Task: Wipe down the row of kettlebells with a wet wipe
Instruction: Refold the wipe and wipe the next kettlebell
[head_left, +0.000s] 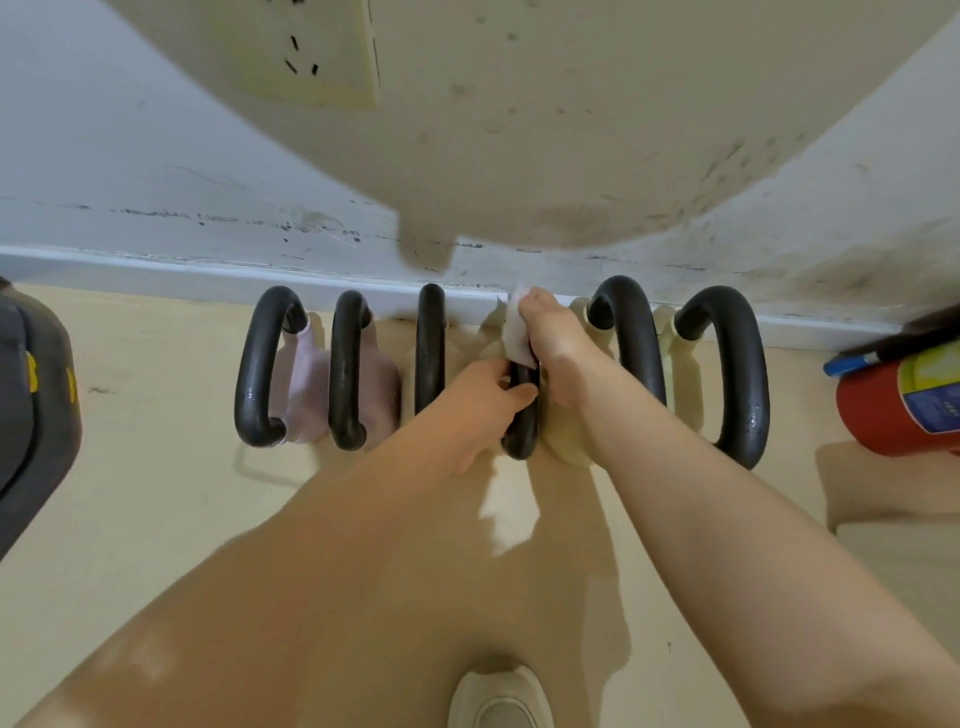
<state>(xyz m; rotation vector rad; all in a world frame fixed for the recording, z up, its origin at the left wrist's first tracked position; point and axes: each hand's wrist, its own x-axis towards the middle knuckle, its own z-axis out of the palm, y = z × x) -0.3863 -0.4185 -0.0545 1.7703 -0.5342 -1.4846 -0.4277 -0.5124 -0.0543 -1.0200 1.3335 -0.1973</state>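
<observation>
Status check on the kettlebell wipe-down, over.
Left hand steadying fourth kettlebell handle. Right hand pressing wet wipe onto it. Fire extinguisher off right, nothing blocking.

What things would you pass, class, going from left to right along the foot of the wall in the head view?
Dark grey object at the edge → first kettlebell handle → second handle → third handle → fourth handle, gripped by the left hand, with the right hand pressing the wet wipe on it → fifth handle → sixth handle → red fire extinguisher.
</observation>
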